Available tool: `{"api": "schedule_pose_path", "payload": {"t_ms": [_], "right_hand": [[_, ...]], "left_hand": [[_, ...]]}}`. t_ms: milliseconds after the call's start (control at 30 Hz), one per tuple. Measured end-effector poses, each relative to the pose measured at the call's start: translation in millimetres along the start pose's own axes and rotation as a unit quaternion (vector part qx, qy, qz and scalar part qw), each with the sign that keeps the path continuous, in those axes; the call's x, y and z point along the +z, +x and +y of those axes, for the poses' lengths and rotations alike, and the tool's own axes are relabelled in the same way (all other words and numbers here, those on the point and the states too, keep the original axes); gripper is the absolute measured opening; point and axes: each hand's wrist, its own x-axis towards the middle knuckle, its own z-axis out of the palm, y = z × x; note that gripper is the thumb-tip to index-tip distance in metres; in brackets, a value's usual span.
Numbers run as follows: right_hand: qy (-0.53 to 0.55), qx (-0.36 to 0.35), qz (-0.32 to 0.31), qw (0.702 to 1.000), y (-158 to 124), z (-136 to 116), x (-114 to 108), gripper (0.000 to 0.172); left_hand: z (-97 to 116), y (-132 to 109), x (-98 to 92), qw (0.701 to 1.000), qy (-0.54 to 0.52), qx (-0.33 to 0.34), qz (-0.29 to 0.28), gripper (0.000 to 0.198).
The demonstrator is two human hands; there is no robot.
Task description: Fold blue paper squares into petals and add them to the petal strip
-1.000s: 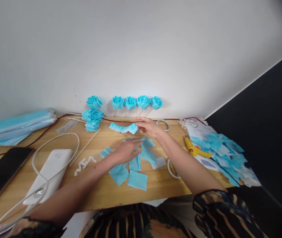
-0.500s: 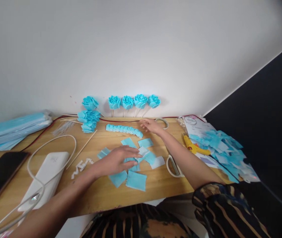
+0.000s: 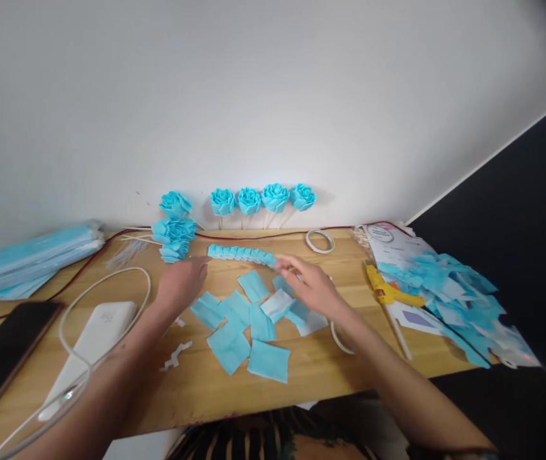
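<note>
Both hands over the table (image 3: 191, 393), folded blue strip (image 3: 241, 253) lying between them, running left to right. Right hand (image 3: 309, 281): fingers bent, tips at the strip's right end; can't tell from here if it's pinched or just touched. Left hand (image 3: 181, 279): fingers loosely curled, tips by the strip's left end; I can't confirm contact or grip, fingers mostly hidden behind the hand. Blue squares (image 3: 268, 361) spread flat between and nearer me than the hands, some overlapping, one showing a whiter face. Rose stack (image 3: 174, 231) just beyond left hand; four roses (image 3: 275, 199) in a row against the wall, past the strip. Tape roll (image 3: 321, 252) flat beyond right hand; second ring (image 3: 341, 342) part hidden by the right forearm. Glue gun (image 3: 390, 293) right of right hand, scrap heap (image 3: 445, 287) farther out. White bits (image 3: 176, 355) beside left forearm; power bank (image 3: 93, 351), cable, then phone (image 3: 9, 358) left of it.
</note>
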Motion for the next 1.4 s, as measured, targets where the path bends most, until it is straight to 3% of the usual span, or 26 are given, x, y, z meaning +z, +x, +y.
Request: {"api": "schedule_pose_path", "payload": {"t_ms": [167, 367, 500, 667, 900, 1233, 1400], "right_hand": [[-0.028, -0.018, -0.017, 0.999, -61, -15, 17, 0.032], [-0.002, -0.032, 0.033, 0.999, -110, -2, 34, 0.033], [0.044, 0.003, 0.055, 0.998, -133, 7, 47, 0.03], [0.063, 0.014, 0.063, 0.996, -139, 14, 56, 0.028], [0.031, -0.025, 0.04, 0.998, -135, 10, 51, 0.031], [0.036, -0.009, 0.032, 0.999, -134, 8, 48, 0.028], [0.054, -0.009, 0.016, 0.998, -135, 9, 46, 0.032]], "left_hand": [[7, 17, -2.6, 0.998, 0.026, -0.054, -0.027, 0.047], [18, 43, 0.6, 0.999, 0.026, -0.041, -0.015, 0.047], [18, 53, 3.0, 0.998, 0.038, -0.041, -0.024, 0.045], [32, 60, 3.5, 0.999, 0.044, -0.016, -0.021, 0.045], [50, 72, 8.7, 0.998, 0.051, 0.003, -0.048, 0.041], [75, 75, 7.0, 0.996, 0.017, 0.059, -0.061, 0.042], [79, 78, 11.1, 0.995, 0.026, 0.049, -0.079, 0.041]]}}
